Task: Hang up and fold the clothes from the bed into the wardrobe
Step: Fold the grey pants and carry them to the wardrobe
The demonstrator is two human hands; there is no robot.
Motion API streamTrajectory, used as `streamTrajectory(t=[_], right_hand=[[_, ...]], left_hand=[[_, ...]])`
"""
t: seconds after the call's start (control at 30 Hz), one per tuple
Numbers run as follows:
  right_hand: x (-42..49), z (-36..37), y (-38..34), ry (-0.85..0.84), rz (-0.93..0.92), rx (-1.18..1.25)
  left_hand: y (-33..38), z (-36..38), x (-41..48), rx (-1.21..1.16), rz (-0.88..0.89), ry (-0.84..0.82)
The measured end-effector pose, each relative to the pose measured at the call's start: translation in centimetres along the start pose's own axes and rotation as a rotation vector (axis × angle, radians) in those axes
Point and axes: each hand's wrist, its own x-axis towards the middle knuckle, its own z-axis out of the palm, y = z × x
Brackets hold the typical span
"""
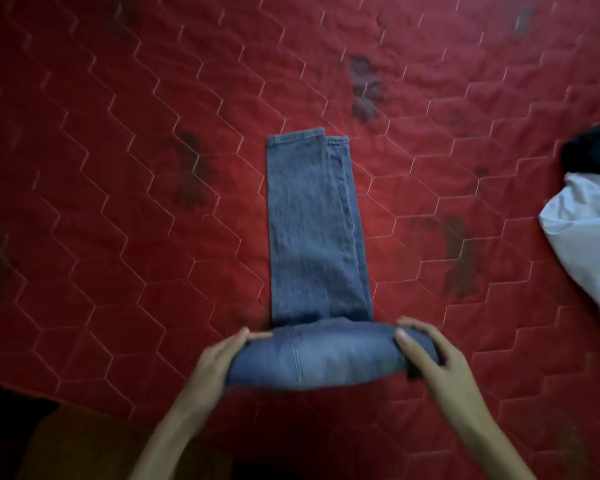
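Two hands hold one pair of blue jeans (312,220), which lies lengthwise on the red quilted bed (118,168). The end nearest the person is turned over into a thick roll. The legs extend flat away from it, hems together at the far end. The left hand (219,358) cups the roll's left end, thumb on top, fingers wrapped round the denim. The right hand (430,362) grips the right end, thumb over the top, fingers curled. A white garment (582,237) and a dark garment (593,150) lie at the right edge of view, well apart from the jeans.
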Motion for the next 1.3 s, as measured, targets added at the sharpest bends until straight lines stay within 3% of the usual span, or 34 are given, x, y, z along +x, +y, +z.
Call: streamTrajectory(t=[0.1,0.2,0.33,0.43,0.57,0.77,0.83,0.9,1.0,1.1,1.23,1.3], right_hand=[[5.4,1.3,-2.4,-0.076,-0.018,0.016],[11.1,3.1,-1.6,-0.08,0.024,-0.12],[16.3,5.1,-0.2,-0.063,0.1,-0.307],[18.5,5.9,-0.3,-0.057,0.066,-0.399],[22.8,7.1,-2.4,0.128,-0.103,-0.349],[29.6,9.3,-6.1,-0.044,-0.003,-0.555],[29.9,10.0,-6.2,-0.084,-0.024,-0.581],[29.3,10.2,-6.1,-0.06,-0.107,-0.582],[27.6,9.2,-5.4,0.115,-0.226,-0.395],[27.1,7.7,-4.7,0.208,-0.231,-0.301],[29.3,6.7,-4.3,0.07,-0.043,-0.379],[30.3,6.6,-4.7,0.017,0.007,-0.238]], left_hand=[[2.5,0.3,4.0,-0.113,-0.099,0.204],[2.0,-0.4,8.6,-0.013,-0.134,0.357],[1.4,-1.0,13.8,0.111,-0.196,0.333],[4.7,1.0,14.6,0.238,-0.079,0.367],[7.8,1.3,18.7,0.336,0.112,0.552],[11.8,1.2,26.8,0.282,0.181,0.352],[12.7,2.2,26.8,0.28,0.279,0.302],[13.4,3.2,26.4,0.258,0.382,0.254],[14.5,4.3,25.7,0.191,0.443,0.169],[15.0,4.6,26.8,0.201,0.444,0.147],[14.7,4.3,28.0,0.224,0.342,0.192],[14.9,4.3,27.8,0.188,0.281,0.142]])
